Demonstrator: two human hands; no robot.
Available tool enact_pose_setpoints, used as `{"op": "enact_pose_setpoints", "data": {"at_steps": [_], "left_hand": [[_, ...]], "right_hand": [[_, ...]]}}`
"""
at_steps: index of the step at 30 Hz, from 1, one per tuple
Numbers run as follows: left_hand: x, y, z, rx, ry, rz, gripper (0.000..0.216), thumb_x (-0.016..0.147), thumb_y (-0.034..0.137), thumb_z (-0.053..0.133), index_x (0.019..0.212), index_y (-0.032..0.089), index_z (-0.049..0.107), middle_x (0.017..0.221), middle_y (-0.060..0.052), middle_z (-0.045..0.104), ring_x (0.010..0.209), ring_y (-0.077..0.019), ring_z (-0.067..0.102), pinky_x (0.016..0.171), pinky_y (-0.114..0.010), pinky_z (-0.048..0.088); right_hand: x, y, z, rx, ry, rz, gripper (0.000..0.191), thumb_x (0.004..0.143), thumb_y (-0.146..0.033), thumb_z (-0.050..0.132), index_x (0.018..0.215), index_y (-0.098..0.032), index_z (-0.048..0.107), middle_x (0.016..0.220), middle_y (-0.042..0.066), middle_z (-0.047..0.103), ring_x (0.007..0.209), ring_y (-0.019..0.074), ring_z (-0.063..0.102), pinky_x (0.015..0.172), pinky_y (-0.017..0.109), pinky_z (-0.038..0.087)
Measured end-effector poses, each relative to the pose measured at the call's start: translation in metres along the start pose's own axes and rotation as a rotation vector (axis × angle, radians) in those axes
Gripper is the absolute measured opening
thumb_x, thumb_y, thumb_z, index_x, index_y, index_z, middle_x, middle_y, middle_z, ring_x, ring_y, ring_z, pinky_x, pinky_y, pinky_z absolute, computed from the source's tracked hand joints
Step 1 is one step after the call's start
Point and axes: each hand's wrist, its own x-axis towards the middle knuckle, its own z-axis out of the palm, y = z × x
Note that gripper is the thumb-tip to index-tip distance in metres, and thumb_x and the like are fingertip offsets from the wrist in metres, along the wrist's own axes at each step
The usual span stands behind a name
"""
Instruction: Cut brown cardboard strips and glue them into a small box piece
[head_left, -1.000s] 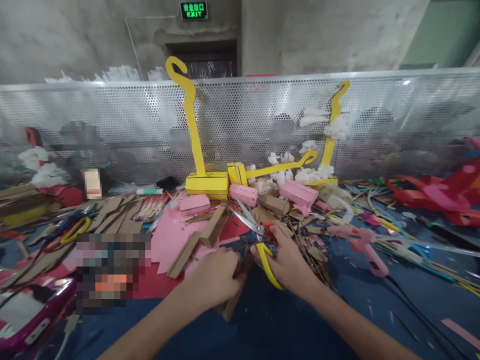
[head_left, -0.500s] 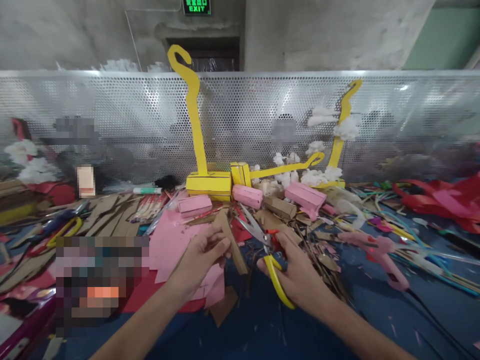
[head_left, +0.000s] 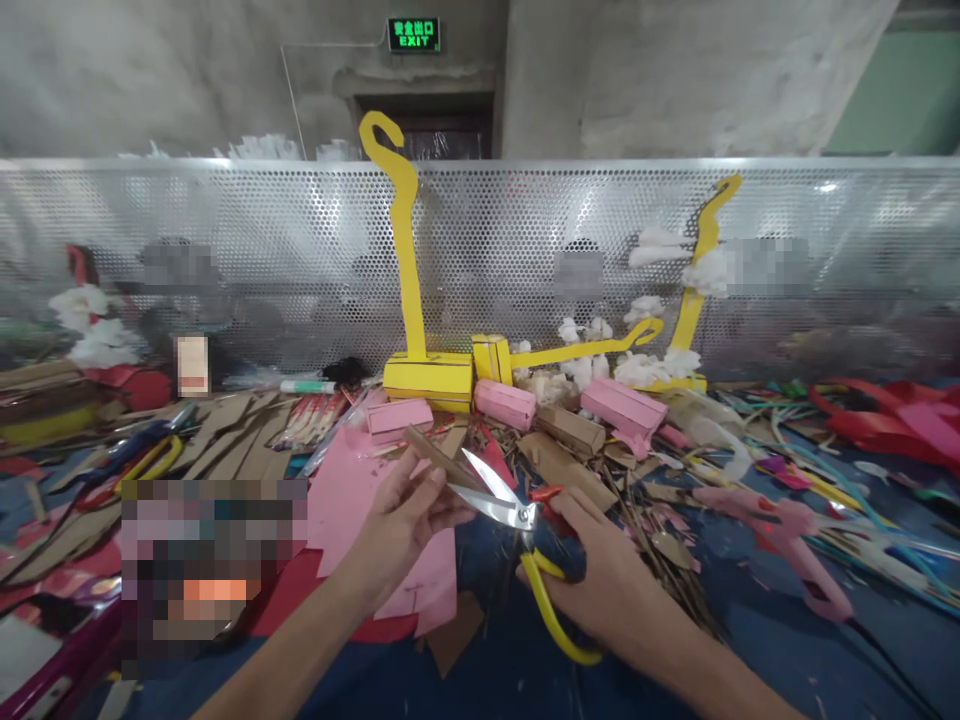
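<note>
A narrow brown cardboard strip (head_left: 442,456) is pinched in my left hand (head_left: 409,515), its far end pointing up and left. My right hand (head_left: 600,560) grips scissors (head_left: 517,514) with yellow and red handles. Their blades are spread and point left, with the lower blade close to my left fingers and the strip; whether it touches the strip I cannot tell. Under my left hand lie pink sheets (head_left: 341,500). Just beyond the blades are several pink box-like pieces (head_left: 506,404) and a brown cardboard one (head_left: 570,430).
A yellow box with a tall hooked strip (head_left: 405,270) stands against the perforated metal screen (head_left: 480,230). To the right lies a pink glue gun (head_left: 802,545) with a black cord. Cardboard strips (head_left: 244,435) and thin scraps (head_left: 675,570) litter the blue table (head_left: 517,660).
The cardboard strip has turned from slanting down toward me to lying more crosswise. The scissors have opened wider, and their blades have swung left toward the strip. The view has tilted slightly up.
</note>
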Motion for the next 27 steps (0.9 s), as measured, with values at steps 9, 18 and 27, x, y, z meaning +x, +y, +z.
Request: {"op": "enact_pose_setpoints", "data": {"at_steps": [9,18,27], "left_hand": [[0.001,-0.001,-0.007,0.114,0.014,0.084,0.021,0.079,0.031,0.078,0.097,0.019,0.075,0.121,-0.006,0.069,0.109,-0.0231,0.066,0.090,-0.031,0.054],[0.001,-0.005,0.003,0.055,0.101,0.042,0.035,0.071,0.030,0.086,0.102,0.018,0.073,0.094,-0.004,0.071,0.079,-0.0124,0.063,0.071,-0.023,0.053],[0.001,-0.010,0.000,0.093,-0.008,0.095,0.017,0.085,0.032,0.075,0.086,0.017,0.066,0.072,0.001,0.062,0.063,-0.0091,0.055,0.058,-0.020,0.046]], "right_hand": [[0.005,0.002,-0.003,0.044,0.089,0.068,0.024,0.081,-0.036,0.070,0.093,-0.020,0.055,0.085,0.003,0.058,0.076,0.0208,0.055,0.067,0.032,0.047],[-0.001,-0.005,0.003,0.048,0.008,0.091,0.023,0.082,-0.035,0.068,0.090,-0.020,0.054,0.087,0.003,0.059,0.078,0.0205,0.055,0.070,0.032,0.046],[-0.004,-0.008,0.002,0.029,-0.068,0.084,0.025,0.077,-0.029,0.074,0.090,-0.020,0.055,0.094,0.004,0.061,0.084,0.0209,0.056,0.073,0.031,0.043]]}}
